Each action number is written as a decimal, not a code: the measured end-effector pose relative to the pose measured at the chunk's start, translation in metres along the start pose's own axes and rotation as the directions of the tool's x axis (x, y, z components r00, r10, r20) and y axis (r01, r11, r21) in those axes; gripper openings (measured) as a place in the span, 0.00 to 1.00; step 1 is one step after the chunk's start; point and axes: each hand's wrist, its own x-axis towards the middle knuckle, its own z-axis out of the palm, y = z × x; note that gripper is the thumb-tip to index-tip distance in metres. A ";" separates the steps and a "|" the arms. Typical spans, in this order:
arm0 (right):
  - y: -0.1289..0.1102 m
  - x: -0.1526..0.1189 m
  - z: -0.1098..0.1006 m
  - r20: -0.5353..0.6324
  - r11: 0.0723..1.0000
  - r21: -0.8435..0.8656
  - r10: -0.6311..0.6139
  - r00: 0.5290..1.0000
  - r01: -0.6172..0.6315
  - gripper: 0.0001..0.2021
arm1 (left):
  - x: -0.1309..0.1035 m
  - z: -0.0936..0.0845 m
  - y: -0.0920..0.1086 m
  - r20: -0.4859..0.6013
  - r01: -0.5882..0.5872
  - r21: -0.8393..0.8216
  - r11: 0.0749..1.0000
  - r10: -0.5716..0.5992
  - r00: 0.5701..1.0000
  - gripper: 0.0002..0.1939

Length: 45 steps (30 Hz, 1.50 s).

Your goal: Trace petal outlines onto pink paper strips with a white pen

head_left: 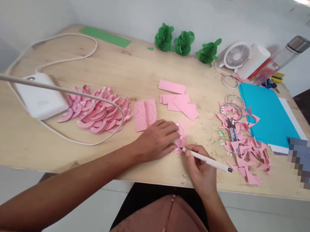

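Observation:
My left hand (pixel 156 140) rests on the table, fingers bent together and pressing down a small pink paper piece (pixel 181 132) that carries drawn curved outlines. Part of this paper is hidden under the fingers. In my right hand (pixel 203 174) is a white pen (pixel 210 161), its tip at the paper's near end beside my left fingertips. Left of my left hand lie pink paper pieces with drawn curves (pixel 144 115). Farther left is a heap of cut pink curved petals (pixel 100 112). Plain pink paper rectangles (pixel 172 87) lie beyond my hands.
Pink scraps (pixel 251 157), small scissors (pixel 232 130) and tape rings (pixel 231 111) lie to the right, near blue sheets (pixel 269 114). A white cable loops past a white box (pixel 41 98). Green paper shapes (pixel 183 43), a fan (pixel 237 55) and a bottle (pixel 282 58) stand behind.

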 end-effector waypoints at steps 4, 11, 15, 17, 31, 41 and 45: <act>0.004 -0.001 0.003 0.013 0.999 -0.017 -0.033 0.999 0.033 0.07 | 0.000 0.000 0.000 0.002 -0.003 0.000 1.000 0.003 1.000 0.08; 0.000 0.000 0.003 0.047 0.994 -0.067 -0.080 0.996 0.083 0.06 | 0.000 0.000 0.000 0.009 -0.003 0.013 1.000 0.002 1.000 0.08; 0.001 0.000 0.003 0.062 0.992 -0.090 -0.085 0.994 0.090 0.06 | 0.000 0.000 0.000 0.001 -0.006 0.021 1.000 0.006 1.000 0.08; 0.001 0.000 0.003 0.063 0.992 -0.094 -0.080 0.995 0.086 0.06 | 0.000 0.000 0.000 -0.002 -0.008 0.023 1.000 0.008 1.000 0.08; 0.002 0.000 0.004 0.075 0.986 -0.125 -0.101 0.992 0.110 0.06 | 0.000 0.000 0.000 -0.002 0.000 0.010 1.000 0.000 1.000 0.08; 0.001 0.000 0.004 0.081 0.975 -0.174 -0.123 0.989 0.135 0.06 | 0.000 0.001 0.000 0.003 0.001 0.006 1.000 -0.001 1.000 0.08; 0.000 0.000 0.004 0.081 0.972 -0.184 -0.132 0.988 0.145 0.06 | 0.000 0.001 0.000 -0.006 0.000 0.004 1.000 0.000 1.000 0.08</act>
